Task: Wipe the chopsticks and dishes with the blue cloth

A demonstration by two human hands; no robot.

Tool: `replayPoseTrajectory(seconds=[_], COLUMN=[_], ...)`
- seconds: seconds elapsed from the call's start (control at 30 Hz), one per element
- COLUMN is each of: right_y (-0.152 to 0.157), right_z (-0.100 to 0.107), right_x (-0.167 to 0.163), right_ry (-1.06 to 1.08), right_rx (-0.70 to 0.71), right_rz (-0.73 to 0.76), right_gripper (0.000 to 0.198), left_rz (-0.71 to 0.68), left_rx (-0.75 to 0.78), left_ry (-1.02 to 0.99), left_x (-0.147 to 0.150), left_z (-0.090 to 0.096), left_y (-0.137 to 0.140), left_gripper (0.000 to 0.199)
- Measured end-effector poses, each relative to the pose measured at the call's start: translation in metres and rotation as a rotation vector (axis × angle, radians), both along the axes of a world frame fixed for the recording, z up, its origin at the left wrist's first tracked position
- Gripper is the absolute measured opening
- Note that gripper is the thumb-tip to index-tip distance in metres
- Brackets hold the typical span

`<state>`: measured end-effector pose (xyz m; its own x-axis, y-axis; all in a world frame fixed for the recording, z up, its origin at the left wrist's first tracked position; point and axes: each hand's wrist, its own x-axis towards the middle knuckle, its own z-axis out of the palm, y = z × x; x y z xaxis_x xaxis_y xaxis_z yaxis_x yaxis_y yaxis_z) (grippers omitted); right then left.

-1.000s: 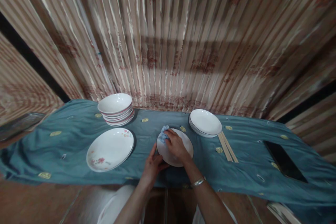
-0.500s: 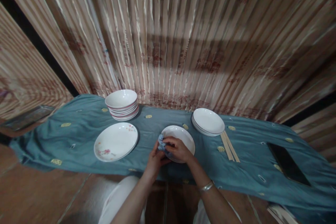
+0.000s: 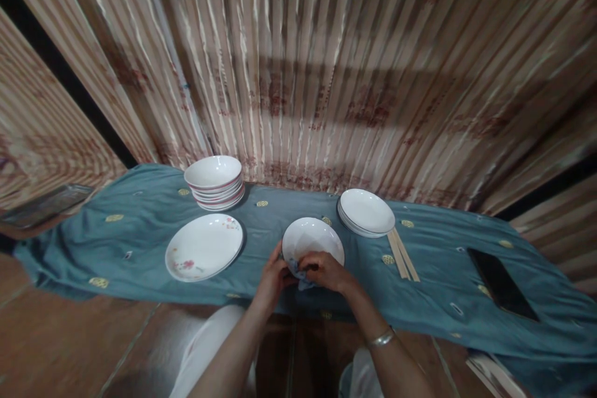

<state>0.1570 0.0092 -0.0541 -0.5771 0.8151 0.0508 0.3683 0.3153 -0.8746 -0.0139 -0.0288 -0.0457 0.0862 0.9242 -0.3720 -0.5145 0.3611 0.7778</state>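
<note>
A white plate with a dark rim (image 3: 312, 236) is in front of me at the near side of the table. My left hand (image 3: 272, 277) grips its left edge, thumb and fingers at the rim. With my right hand (image 3: 324, 270) I pinch a crumpled blue cloth (image 3: 297, 270) against the plate's near edge. Part of the cloth droops over the rim. The fingertips of my right hand are partly hidden by the cloth and the hand itself.
A bowl stack (image 3: 215, 183) stands at the back left, behind a floral oval plate (image 3: 205, 247). Stacked small plates (image 3: 366, 211) sit right of centre, with chopsticks (image 3: 403, 255) beside them. A black phone (image 3: 501, 283) lies far right on the green tablecloth (image 3: 438, 298).
My right hand and the blue cloth have moved from the plate's left rim down to its near edge. The left hand stays at the left rim.
</note>
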Motion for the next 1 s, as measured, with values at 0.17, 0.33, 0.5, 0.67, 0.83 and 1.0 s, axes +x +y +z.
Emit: replayPoseTrajectory(seconds=[0.17,0.33,0.5,0.67,0.83,1.0], right_y=[-0.007,-0.009,-0.007,-0.001,0.004,0.007], right_z=[0.006,0.011,0.015,0.009,0.0,-0.005], right_x=[0.012,0.025,0.036,0.041,0.041,0.038], right_ry=[-0.061,-0.185,-0.338,-0.427,-0.473,-0.525], right_rx=[0.019,0.085,0.133,0.23,0.295,0.329], right_rz=[-0.022,-0.071,-0.127,-0.218,-0.34,-0.447], right_gripper=[0.024,0.026,0.025,0.025,0.024,0.022], left_rz=[0.0,0.016,0.009,-0.01,0.0,0.023], left_rx=[0.024,0.04,0.073,0.083,0.09,0.067], left_ry=[0.0,0.01,0.004,0.017,0.007,0.008], left_x=[0.0,0.0,0.0,0.0,0.0,0.003], left_z=[-0.001,-0.003,-0.003,-0.007,-0.016,-0.019], left_y=[-0.001,-0.001,-0.001,0.001,0.004,0.004], left_gripper=[0.094,0.1,0.098,0.1,0.101,0.096])
